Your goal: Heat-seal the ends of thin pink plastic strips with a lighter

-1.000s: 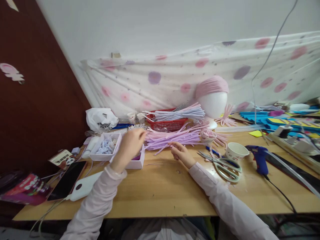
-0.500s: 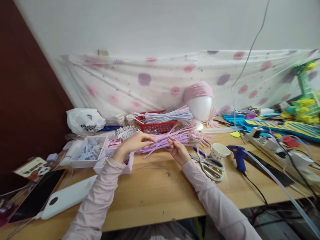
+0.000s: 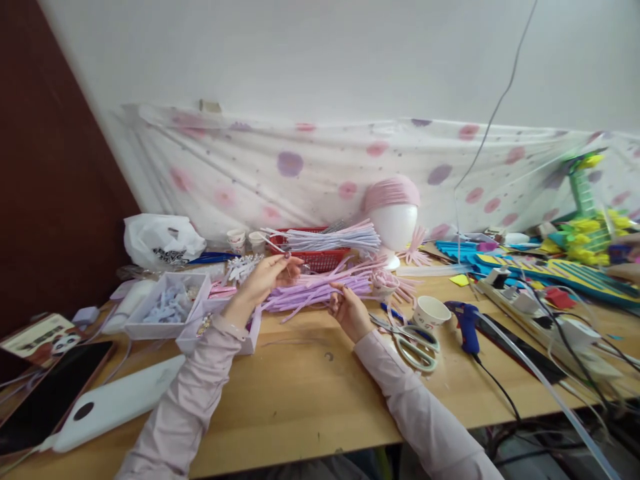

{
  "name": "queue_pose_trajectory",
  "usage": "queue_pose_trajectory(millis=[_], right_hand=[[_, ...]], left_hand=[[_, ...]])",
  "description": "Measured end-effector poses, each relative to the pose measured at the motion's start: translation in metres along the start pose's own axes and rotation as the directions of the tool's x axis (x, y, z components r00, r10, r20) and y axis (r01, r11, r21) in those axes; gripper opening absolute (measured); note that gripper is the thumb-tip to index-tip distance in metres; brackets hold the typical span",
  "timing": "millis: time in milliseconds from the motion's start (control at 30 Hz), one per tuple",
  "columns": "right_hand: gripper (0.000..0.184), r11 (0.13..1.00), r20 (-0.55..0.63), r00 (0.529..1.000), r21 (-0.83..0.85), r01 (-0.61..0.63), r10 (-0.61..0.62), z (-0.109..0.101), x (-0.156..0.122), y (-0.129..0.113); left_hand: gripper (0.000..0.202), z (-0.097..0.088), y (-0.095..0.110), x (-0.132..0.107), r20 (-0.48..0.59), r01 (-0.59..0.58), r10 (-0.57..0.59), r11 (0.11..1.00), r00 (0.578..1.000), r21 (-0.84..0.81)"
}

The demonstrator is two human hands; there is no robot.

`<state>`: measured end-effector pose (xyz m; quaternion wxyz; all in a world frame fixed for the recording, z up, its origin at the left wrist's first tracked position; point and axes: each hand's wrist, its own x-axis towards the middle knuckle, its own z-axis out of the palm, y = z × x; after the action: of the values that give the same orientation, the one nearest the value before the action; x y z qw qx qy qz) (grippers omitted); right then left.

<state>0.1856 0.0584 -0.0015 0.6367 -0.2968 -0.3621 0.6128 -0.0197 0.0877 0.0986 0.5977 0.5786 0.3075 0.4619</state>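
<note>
My left hand [image 3: 266, 279] is raised just in front of the red basket [image 3: 325, 261], fingers bent and tips drawn together. Level with it, my right hand [image 3: 349, 311] has thumb and forefinger pinched. Anything in either pinch is too small to make out. Behind and between the hands lies a bundle of purple fuzzy pipe cleaners [image 3: 300, 297]. Pale blue and white pipe cleaners [image 3: 330, 240] rest across the basket. White-handled scissors [image 3: 417, 347] lie to the right of my right hand, by a paper cup [image 3: 431, 312].
A blue glue gun [image 3: 465, 325] and a power strip [image 3: 525, 307] with cables lie right. A foam head [image 3: 397, 227] with a pink cover stands behind. White boxes [image 3: 165, 328], a phone [image 3: 53, 393] and a white power bank [image 3: 117, 403] are left. Another person's hand [image 3: 624, 273] shows at the right edge.
My left hand has risen slightly and its fingers have drawn together. My right hand's fingers have closed more into a pinch. The view has shifted a little to the right.
</note>
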Motion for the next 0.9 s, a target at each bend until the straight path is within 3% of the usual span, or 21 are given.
queue_pose_trajectory(millis=[100,200,433,633,900], right_hand=[[0.037,0.974,0.055,0.995,-0.208,0.092,-0.082,0.006,-0.004,0.007],[0.042,0.914,0.133,0.984,-0.373,0.159,-0.117,0.013,-0.011,0.014],[0.04,0.851,0.265,0.961,-0.483,0.206,-0.082,0.019,-0.02,0.02],[0.042,0.845,0.278,0.955,-0.484,0.228,-0.099,0.016,-0.019,0.024],[0.043,0.826,0.285,0.954,-0.514,0.232,-0.091,0.016,-0.02,0.025]], left_hand=[[0.039,0.017,-0.02,0.003,0.042,0.068,-0.069,0.998,0.997,0.017],[0.038,0.028,-0.036,0.005,0.043,0.034,-0.04,0.99,0.998,0.138],[0.032,0.037,-0.047,0.006,0.083,-0.239,0.226,0.856,0.971,0.459],[0.042,0.044,-0.056,0.005,0.163,-0.204,0.161,0.932,0.973,0.299],[0.051,0.052,-0.057,-0.001,0.174,-0.124,0.082,0.962,0.981,0.245]])
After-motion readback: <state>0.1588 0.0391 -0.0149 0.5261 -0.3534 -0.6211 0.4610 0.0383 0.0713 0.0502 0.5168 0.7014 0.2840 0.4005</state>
